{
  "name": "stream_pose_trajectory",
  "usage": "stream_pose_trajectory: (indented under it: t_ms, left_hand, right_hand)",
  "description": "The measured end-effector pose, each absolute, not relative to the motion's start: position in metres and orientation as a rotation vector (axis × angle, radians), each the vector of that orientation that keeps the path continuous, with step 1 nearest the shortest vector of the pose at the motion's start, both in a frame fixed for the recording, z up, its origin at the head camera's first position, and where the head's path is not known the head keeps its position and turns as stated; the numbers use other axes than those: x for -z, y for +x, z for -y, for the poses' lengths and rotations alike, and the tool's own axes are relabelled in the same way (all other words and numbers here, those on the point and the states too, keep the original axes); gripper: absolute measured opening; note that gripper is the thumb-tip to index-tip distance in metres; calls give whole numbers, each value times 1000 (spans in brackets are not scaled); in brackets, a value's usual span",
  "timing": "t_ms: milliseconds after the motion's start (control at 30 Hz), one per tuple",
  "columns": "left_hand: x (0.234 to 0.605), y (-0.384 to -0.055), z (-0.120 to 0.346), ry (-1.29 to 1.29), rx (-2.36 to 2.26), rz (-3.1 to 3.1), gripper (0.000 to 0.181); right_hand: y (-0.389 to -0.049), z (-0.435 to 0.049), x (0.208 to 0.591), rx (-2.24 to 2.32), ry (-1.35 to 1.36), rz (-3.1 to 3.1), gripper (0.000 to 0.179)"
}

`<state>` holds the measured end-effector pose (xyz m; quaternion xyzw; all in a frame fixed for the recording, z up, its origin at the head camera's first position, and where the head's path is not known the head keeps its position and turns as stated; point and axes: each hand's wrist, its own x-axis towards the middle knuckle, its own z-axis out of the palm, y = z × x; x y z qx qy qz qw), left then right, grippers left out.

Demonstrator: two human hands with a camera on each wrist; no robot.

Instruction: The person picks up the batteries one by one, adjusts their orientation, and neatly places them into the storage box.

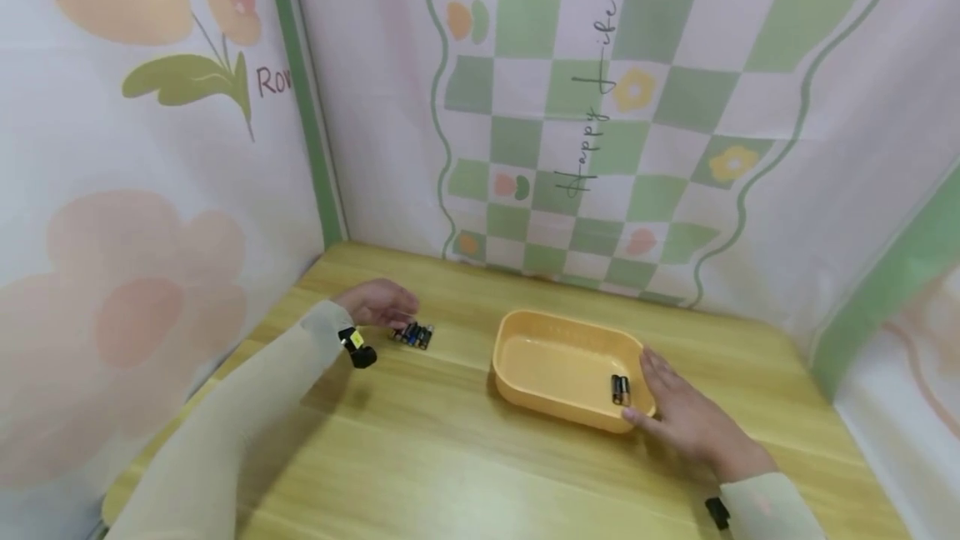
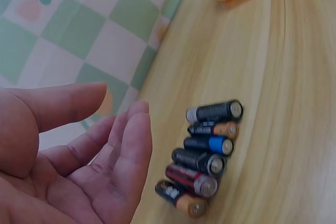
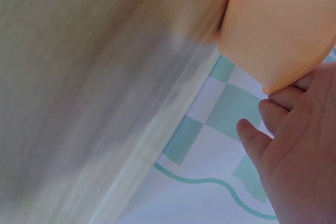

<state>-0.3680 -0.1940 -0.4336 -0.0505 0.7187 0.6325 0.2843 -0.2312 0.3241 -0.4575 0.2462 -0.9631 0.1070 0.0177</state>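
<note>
A row of several AA-type batteries point(image 2: 197, 161), with black, blue, red and copper-coloured wrappers, lies side by side on the table. Just beside them, my left hand point(image 1: 382, 302) hovers with its thumb apart from loosely bent fingers, and its palm point(image 2: 84, 182) holds nothing. To the right stands a shallow yellow plastic basin point(image 1: 555, 323) with rounded corners. Two batteries point(image 1: 620, 390) lie together inside, near its right end. My right hand point(image 1: 690, 419) holds that end, thumb at the near corner of the rim and fingers along the right side.
The wooden table point(image 1: 450, 457) has its left edge along a flower-printed curtain point(image 1: 150, 290). Behind it hangs a green-and-white checkered cloth point(image 1: 570, 148). A small black device point(image 1: 358, 350) is strapped to the left wrist.
</note>
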Motion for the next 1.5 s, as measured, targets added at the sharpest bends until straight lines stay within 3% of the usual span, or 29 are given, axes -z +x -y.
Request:
stream_pose_trajectory:
  t_ms: [767,1033,1500]
  left_hand:
    - [455,-371,219,-259,-1590,-2107,39]
    - [456,-367,209,-259,-1433,-2302,7]
    - [455,-366,194,-294,-1131,-2560,11]
  right_hand:
    - [-232,-322,458,-345,770,2996,90]
    - [-232,-323,458,-356,763,2997,90]
    - [-235,-326,463,-341,753,2998,91]
